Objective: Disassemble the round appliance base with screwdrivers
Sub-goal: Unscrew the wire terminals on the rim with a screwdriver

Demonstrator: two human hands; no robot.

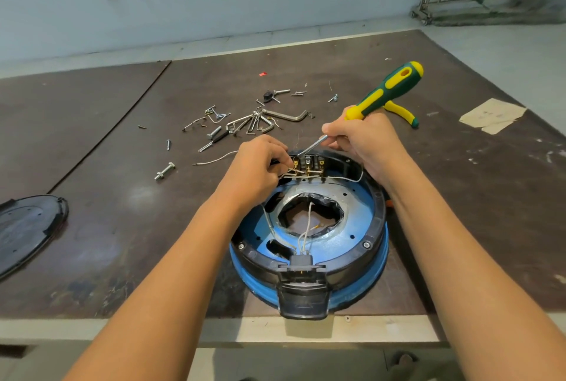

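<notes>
The round appliance base [364, 229], blue with a black rim and open on top, lies near the table's front edge with white wires inside. My right hand [363, 143] grips a green-and-yellow screwdriver [389, 89]; its metal shaft slants down to the terminal block [309, 164] at the base's far rim. My left hand [260, 166] pinches the white wires at the left brass terminal. The screwdriver tip is partly hidden between my hands.
A removed black cover [27, 230] lies at the left table edge. Loose screws, bolts and hex keys [254, 121] are scattered behind the base. A second yellow-green tool [402, 114] lies beyond my right hand, and a paper scrap [493, 115] at far right.
</notes>
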